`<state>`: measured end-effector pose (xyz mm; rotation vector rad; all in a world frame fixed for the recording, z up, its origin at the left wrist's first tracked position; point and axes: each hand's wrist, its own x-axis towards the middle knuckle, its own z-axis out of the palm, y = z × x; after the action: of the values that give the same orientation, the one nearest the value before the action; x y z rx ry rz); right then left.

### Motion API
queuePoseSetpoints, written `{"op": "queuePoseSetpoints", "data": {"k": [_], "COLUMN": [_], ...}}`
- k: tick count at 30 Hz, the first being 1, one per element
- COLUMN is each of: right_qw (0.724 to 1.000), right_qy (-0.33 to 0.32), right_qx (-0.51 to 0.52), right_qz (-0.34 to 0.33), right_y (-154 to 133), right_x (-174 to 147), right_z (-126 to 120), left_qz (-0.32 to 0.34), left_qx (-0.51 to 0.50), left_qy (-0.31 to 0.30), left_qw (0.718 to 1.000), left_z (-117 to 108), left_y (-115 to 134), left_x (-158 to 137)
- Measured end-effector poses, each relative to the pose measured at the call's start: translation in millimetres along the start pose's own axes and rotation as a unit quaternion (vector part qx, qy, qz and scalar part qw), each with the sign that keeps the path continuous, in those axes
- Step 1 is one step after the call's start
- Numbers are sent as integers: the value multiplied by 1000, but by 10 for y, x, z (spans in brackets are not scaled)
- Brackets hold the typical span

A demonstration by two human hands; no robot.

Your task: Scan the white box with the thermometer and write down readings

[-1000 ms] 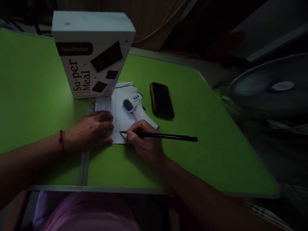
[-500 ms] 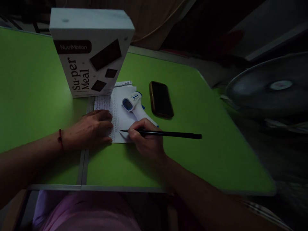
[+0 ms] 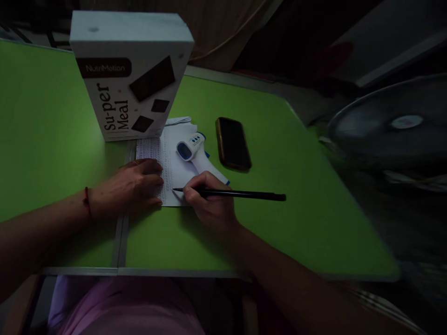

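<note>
My right hand (image 3: 211, 202) pinches a long black pen (image 3: 244, 194), its tip at the lower part of a white sheet of paper (image 3: 169, 165). Rows of small handwriting run along the sheet's left side. My left hand (image 3: 131, 184) lies flat over the paper's lower left edge, fingers stretched out and holding nothing. A white and blue infrared thermometer (image 3: 192, 151) rests on the paper just above my right hand, which hides the end of its handle from view in part.
A tall white NutriMotion box (image 3: 132, 88) stands on the green table (image 3: 289, 223), at the paper's far left corner. To the right of the thermometer lies a dark phone (image 3: 233, 143). A round fan (image 3: 394, 125) stands beyond the table's right edge.
The pen's back end has swung slightly left, and my right hand has shifted a little left with it. My left hand stays in place on the paper.
</note>
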<state>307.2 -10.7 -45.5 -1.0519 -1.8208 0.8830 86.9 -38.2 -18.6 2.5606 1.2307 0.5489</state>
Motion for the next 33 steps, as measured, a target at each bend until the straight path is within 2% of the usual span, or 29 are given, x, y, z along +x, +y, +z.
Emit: {"op": "queuePoseSetpoints", "data": {"k": [19,33], "right_qw": [1000,1000], "right_qy": [16,-12], "right_qx": [-11,4], "right_qz": [4,-5], "right_y": [-2,-13], "right_x": [6,3], "right_z": [1,-4], "left_qz": [1,-11], "left_qx": [10,-2], "left_qy": [3,-4], "left_qw": [1000,1000], "left_z": [17,5], "left_y": [-9,8], "left_x": [-4,-9]}}
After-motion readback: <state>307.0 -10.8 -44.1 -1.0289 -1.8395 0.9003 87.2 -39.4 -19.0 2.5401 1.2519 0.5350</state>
